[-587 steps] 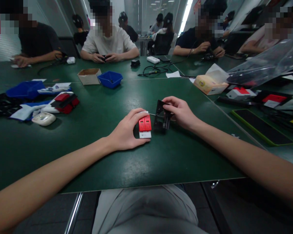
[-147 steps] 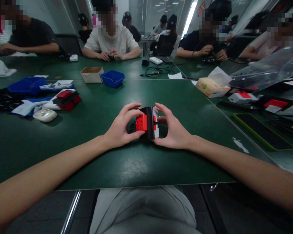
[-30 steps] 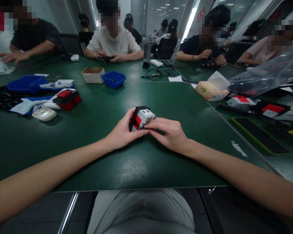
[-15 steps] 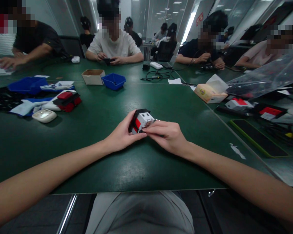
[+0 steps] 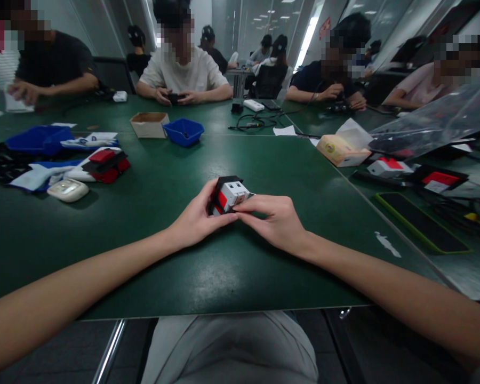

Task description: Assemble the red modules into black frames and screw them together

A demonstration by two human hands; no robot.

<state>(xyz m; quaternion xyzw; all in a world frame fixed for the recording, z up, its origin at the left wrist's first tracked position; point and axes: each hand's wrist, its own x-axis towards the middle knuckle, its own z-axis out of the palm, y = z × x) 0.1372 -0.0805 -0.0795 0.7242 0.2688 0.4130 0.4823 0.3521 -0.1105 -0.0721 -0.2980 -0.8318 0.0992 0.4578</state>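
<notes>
A small white, red and black device (image 5: pixel 234 192) is held up over the middle of the green table (image 5: pixel 208 277). My left hand (image 5: pixel 198 216) is wrapped round its left side, with the thumb along the bottom. At its lower right, my right hand (image 5: pixel 274 216) has thumb and fingers pinched together against the device. Whatever small part is between those fingertips is too small to make out. A thin light piece sticks out just above the right fingers.
Left: blue tray (image 5: pixel 42 140), red-black device (image 5: pixel 107 164), white oval object (image 5: pixel 68 190). Ahead: cardboard box (image 5: pixel 149 126), blue bin (image 5: pixel 184 132), cables (image 5: pixel 252 124). Right: tissue pack (image 5: pixel 342 149), green-edged black pad (image 5: pixel 420 221), more devices. Several people sit around the table.
The whole view has shifted slightly. My right fingertips have closed in at the device's lower edge, where a small dark part showed before. A person's hands at the far left lifted something white.
</notes>
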